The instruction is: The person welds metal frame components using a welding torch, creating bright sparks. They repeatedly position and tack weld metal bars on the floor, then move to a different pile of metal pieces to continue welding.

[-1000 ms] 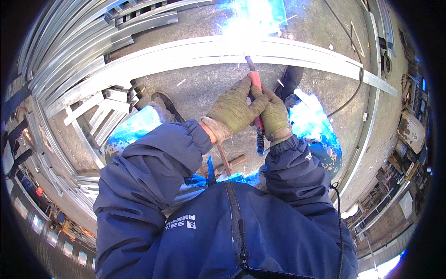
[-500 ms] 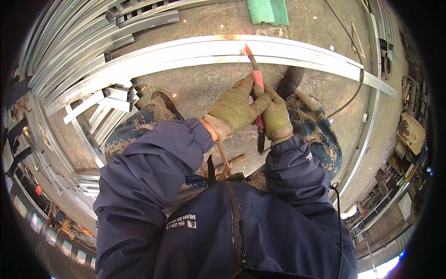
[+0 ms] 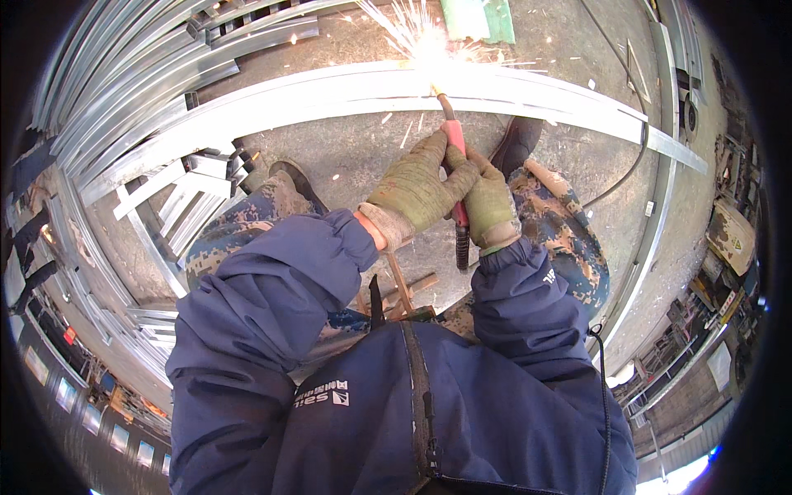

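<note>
Both my gloved hands are closed round a red-handled welding torch point(image 3: 454, 132) in front of my knees. My left hand point(image 3: 419, 183) wraps the handle from the left, and my right hand point(image 3: 490, 200) grips it from the right. The torch's neck points away from me. Its tip meets the long pale metal beam point(image 3: 313, 95) lying crosswise, where a bright white arc flares and throws sparks up and to the left. The glare hides the spot under the tip. Below my hands hangs the black ribbed end of the torch handle.
Many metal profiles point(image 3: 124, 91) lie stacked at the far left, with short cut pieces point(image 3: 198, 183) nearer me. A green sheet point(image 3: 497, 21) lies beyond the beam. A dark cable point(image 3: 634, 157) curves across the right side. My shoe point(image 3: 518, 144) is close to the beam's near edge.
A blazing arc with flying sparks has appeared at the torch tip, where only a reddish glow showed before. The tip sits slightly nearer me; both hands keep their hold.
</note>
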